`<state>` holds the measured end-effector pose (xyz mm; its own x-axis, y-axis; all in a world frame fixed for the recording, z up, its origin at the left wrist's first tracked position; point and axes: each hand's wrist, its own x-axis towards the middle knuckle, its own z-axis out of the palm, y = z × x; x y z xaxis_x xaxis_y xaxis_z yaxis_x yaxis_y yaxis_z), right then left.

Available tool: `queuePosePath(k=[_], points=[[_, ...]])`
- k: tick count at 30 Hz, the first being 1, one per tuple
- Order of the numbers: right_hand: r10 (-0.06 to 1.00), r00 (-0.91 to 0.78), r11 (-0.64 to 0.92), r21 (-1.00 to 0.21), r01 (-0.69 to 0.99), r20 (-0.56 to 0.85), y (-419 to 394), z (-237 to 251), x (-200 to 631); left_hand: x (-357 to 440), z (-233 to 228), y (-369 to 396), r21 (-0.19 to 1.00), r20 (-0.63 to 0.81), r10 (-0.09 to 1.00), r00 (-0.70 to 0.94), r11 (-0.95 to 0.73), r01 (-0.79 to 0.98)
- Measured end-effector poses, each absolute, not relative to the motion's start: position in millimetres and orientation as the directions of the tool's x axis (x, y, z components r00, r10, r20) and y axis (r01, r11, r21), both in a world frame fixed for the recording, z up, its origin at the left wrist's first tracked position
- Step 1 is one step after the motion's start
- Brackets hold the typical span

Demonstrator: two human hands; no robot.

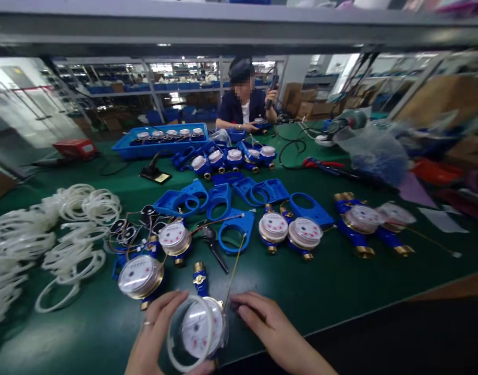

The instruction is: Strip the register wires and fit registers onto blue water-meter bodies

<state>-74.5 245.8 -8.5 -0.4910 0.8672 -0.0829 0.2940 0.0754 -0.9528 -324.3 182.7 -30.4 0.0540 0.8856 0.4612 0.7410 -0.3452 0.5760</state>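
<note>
My left hand (156, 333), with a finger ring on it, grips a translucent white plastic ring (210, 333) between thumb and fingers. The ring is tilted in front of a water meter (195, 328) that has a round white dial and a blue-and-brass body. A thin yellow wire (234, 271) rises from the meter's right side and ends in a small white connector. My right hand (264, 317) is close to that side, fingers stretched out and thumb apart, with nothing visible in it. Whether its fingertips touch the meter is unclear.
White rings (74, 245) are heaped at left. Several water meters (305, 233), blue plastic housings (236, 229) and a black tool (212, 242) lie across the green table (340, 297). A person (244, 104) sits opposite, near a blue tray (160, 148). A shelf (239, 26) crosses overhead.
</note>
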Motion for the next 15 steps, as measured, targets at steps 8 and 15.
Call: queuePosePath(k=[8,15], points=[[0.87,-0.474,-0.163,-0.986,-0.015,-0.137,255.6,-31.7,-103.3,-304.1,-16.3,193.1,0.571,0.337,0.932,0.133,-0.315,0.758],[0.851,-0.505,-0.232,-0.965,-0.12,-0.142,259.6,-36.4,-112.6,-303.8,-21.3,197.5,0.683,0.24,0.949,0.205,-0.315,0.659]])
